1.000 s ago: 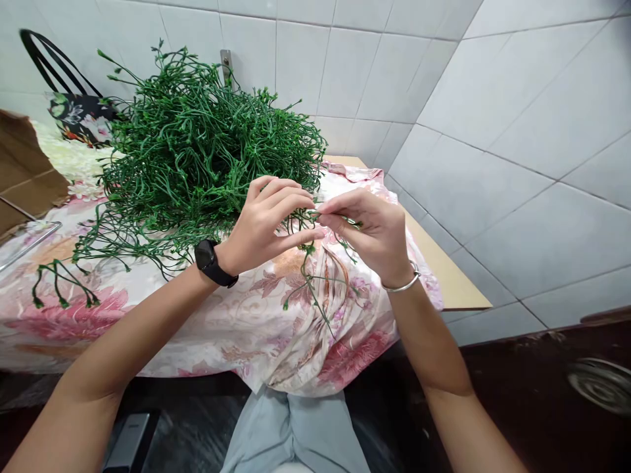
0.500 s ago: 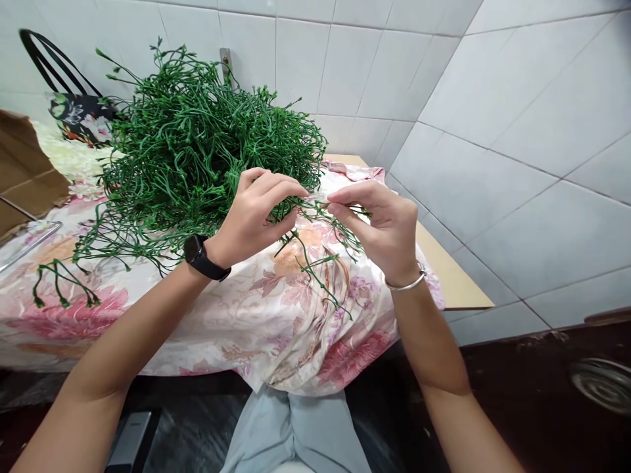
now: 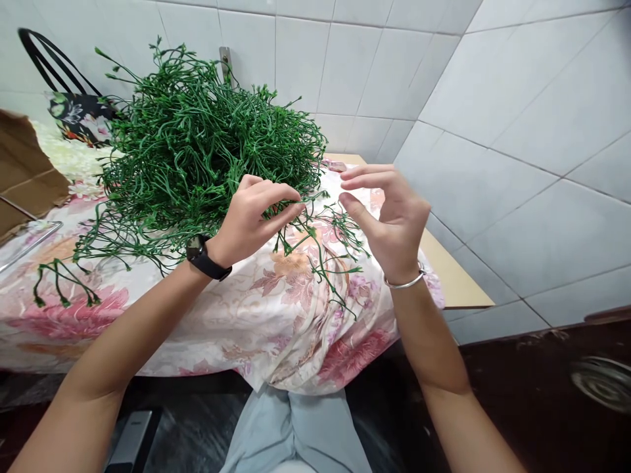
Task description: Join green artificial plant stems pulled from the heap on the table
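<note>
My left hand (image 3: 256, 211), with a black watch at the wrist, pinches a green artificial flower stem (image 3: 321, 257) between thumb and fingertips. The branching stem hangs down over the floral cloth (image 3: 231, 315). To its right, my right hand (image 3: 397, 220) is open, thumb and fingers apart, with nothing between them. Below the gap between both hands lie several loose green stems (image 3: 346, 230). A large tangled heap of green stems (image 3: 207, 138) rises just behind my left hand.
At the far left stand a torn cardboard box (image 3: 27, 171), pale cream flowers (image 3: 73, 154) and a black floral bag (image 3: 81, 118). A few stems (image 3: 64, 282) lie near the cloth's left front. Tiled walls (image 3: 493, 131) close off the back and right.
My right hand has opened its pinch and drawn back to the right, away from my left hand. The held stem has swung slightly to the right.
</note>
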Motion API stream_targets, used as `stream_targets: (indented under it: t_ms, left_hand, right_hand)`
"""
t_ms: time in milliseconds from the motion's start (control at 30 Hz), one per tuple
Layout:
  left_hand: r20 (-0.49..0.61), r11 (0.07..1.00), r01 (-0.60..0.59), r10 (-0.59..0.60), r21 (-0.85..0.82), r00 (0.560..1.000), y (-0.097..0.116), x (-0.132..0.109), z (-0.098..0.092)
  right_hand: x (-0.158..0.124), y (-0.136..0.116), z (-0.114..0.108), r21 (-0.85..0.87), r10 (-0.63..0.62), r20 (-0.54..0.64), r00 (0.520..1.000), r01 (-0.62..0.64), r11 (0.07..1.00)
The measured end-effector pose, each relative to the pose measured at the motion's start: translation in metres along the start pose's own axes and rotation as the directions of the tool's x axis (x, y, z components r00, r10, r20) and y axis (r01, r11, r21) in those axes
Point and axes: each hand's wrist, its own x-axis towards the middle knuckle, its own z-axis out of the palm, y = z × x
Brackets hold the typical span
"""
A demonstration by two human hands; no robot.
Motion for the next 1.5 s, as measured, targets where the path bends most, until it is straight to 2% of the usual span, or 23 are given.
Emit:
stream_targets:
  t_ms: [67, 233, 367, 567, 733, 900, 1033, 1200, 1500]
  left_hand:
    - [-0.027, 1.000, 0.014, -0.014, 0.013, 1.000, 0.000, 0.000, 0.000]
    - [-0.026, 1.000, 0.013, -0.013, 0.012, 1.000, 0.004, -0.001, 0.001]
    - [-0.008, 1.000, 0.008, -0.008, -0.009, 1.000, 0.008, -0.002, 0.001]
    - [0.026, 0.995, -0.041, 0.044, -0.091, 0.999, 0.008, -0.001, 0.002]
    - [0.094, 0.987, -0.050, 0.064, -0.150, 0.994, 0.010, 0.001, 0.001]
    - [0.152, 0.996, -0.077, 0.084, -0.048, 0.985, 0.006, 0.001, 0.001]
    - [0.079, 0.980, -0.174, 0.166, 0.098, 0.983, -0.001, -0.001, 0.003]
    - [0.027, 0.930, -0.274, 0.276, 0.245, 0.961, -0.004, -0.004, 0.008]
    - [0.017, 0.899, -0.334, 0.344, 0.284, 0.939, 0.004, -0.004, 0.005]
  right_hand:
    - [0.000, -0.001, 0.000, -0.012, 0.003, -0.009, 1.000, -0.003, 1.000]
    - [-0.001, 0.001, 0.004, -0.049, 0.015, 0.146, 0.989, -0.008, 0.999]
    - [0.000, 0.002, 0.006, -0.072, -0.015, 0.210, 0.978, 0.031, 0.997]
    - [-0.001, 0.000, 0.007, -0.083, -0.058, 0.190, 0.980, 0.075, 0.994]
    - [-0.002, 0.000, 0.008, -0.064, -0.092, 0.234, 0.968, 0.110, 0.992]
    - [-0.002, 0.002, 0.006, -0.069, -0.153, 0.249, 0.956, 0.175, 0.982]
    - [-0.002, 0.003, 0.005, -0.091, -0.124, 0.334, 0.934, 0.163, 0.982]
    - [-0.003, 0.004, 0.006, -0.128, -0.051, 0.366, 0.929, 0.105, 0.986]
    - [0.000, -0.004, 0.005, -0.016, 0.029, 0.352, 0.936, -0.025, 1.000]
